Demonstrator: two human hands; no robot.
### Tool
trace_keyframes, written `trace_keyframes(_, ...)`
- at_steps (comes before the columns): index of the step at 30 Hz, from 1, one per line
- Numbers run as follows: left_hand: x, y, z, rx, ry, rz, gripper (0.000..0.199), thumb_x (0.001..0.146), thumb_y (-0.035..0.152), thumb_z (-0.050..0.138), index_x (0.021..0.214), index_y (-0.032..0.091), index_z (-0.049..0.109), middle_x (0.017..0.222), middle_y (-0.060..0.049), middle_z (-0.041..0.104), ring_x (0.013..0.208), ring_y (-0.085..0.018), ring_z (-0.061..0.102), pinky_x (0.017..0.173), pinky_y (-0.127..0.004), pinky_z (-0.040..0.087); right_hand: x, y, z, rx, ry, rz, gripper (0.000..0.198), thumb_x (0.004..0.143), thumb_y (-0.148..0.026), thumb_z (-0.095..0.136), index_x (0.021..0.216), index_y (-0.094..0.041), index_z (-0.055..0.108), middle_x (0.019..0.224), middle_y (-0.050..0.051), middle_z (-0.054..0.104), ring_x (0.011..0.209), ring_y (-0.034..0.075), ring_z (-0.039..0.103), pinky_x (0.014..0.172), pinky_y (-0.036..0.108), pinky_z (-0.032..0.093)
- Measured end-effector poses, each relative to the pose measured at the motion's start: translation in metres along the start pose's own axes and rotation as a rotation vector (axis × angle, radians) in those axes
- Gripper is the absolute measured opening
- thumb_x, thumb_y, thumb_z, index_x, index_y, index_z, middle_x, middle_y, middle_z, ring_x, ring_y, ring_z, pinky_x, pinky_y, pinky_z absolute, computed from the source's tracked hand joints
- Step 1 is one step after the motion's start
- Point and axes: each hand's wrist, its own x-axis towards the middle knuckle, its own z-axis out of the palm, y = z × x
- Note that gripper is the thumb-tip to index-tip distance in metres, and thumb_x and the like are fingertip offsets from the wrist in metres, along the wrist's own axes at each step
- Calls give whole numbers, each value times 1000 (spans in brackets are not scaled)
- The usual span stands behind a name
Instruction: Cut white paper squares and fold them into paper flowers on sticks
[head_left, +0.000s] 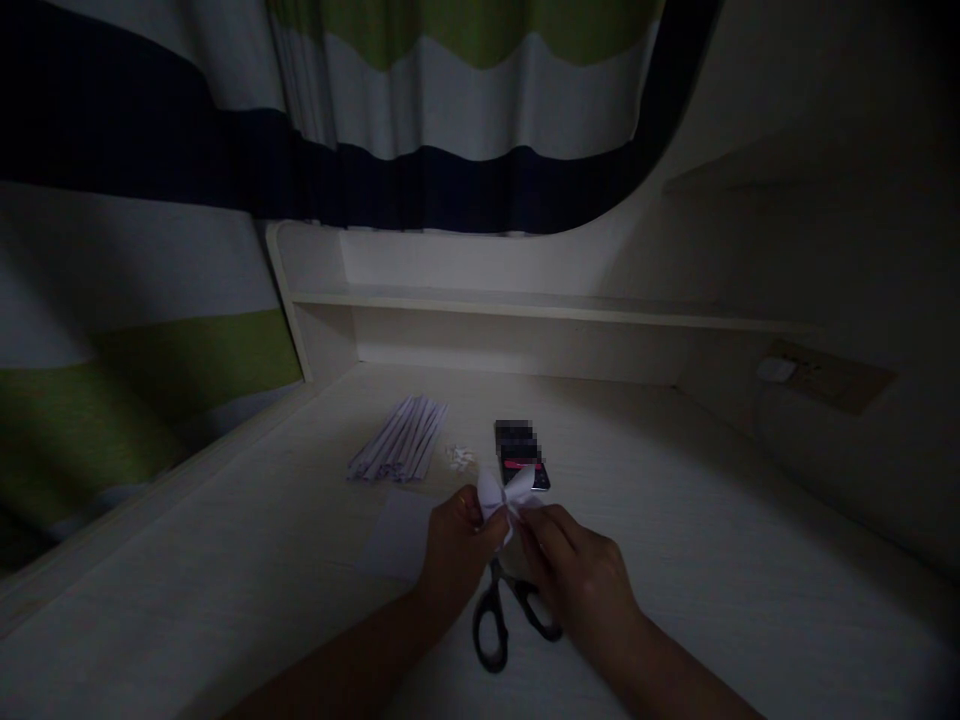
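Note:
A folded white paper pinwheel shape [491,490] with petal-like flaps is held between both hands above the desk. My left hand [457,540] pinches it from the left, thumb over its front. From the other side, the fingers of my right hand [581,565] are closed on its right edge. Black-handled scissors [491,630] lie below the hands, handles toward me; the hands and paper hide most of the blades. A flat sheet of white paper [394,535] rests partly under my left hand.
A bundle of rolled paper sticks [401,440] lies back left, beside a small pile of white bits [460,457]. Behind the paper is a phone [521,450]. A low shelf [480,302] spans the back under a striped curtain [465,110]; a socket with plug [817,375] is on the right wall.

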Motion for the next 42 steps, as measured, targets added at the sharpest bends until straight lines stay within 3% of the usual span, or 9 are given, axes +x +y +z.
trace_keyframes(8, -2, 0, 0, -21, -83, 29, 10, 65, 23, 55, 67, 14, 57, 59, 1, 58, 56, -11, 51, 53, -20, 40, 0, 2, -1, -170, 25, -80, 20, 83, -16, 39, 87, -13, 58, 76, 8, 60, 56, 13, 54, 50, 23, 41)
trace_keyframes(15, -3, -3, 1, -16, -99, 42, 10, 64, 24, 56, 61, 14, 53, 55, 3, 54, 53, -9, 47, 50, -19, 37, 5, -5, -3, -47, 28, 36, 25, 85, -19, 33, 73, -14, 54, 64, 4, 56, 48, 11, 51, 45, 21, 38)
trace_keyframes(22, -3, -6, -1, 2, -64, 61, 15, 62, 27, 58, 56, 15, 51, 49, 4, 49, 48, -8, 43, 47, -19, 35, 6, -7, -3, 127, -16, 147, 20, 84, -20, 35, 74, -15, 51, 65, 3, 53, 50, 11, 51, 46, 21, 38)
trace_keyframes(31, -4, -4, -2, 5, -108, 56, 16, 65, 29, 56, 58, 16, 50, 54, 3, 51, 52, -9, 44, 50, -19, 35, 6, -7, -1, 177, -89, 199, 20, 83, -17, 33, 74, -14, 50, 64, 5, 53, 51, 13, 51, 46, 23, 38)
trace_keyframes(42, -6, 4, -1, 96, -106, 67, 17, 62, 24, 56, 52, 16, 44, 48, 6, 43, 48, -8, 39, 46, -18, 31, 6, -6, -1, 154, -148, 232, 24, 85, -20, 31, 75, -14, 53, 66, 6, 57, 55, 15, 56, 50, 24, 40)
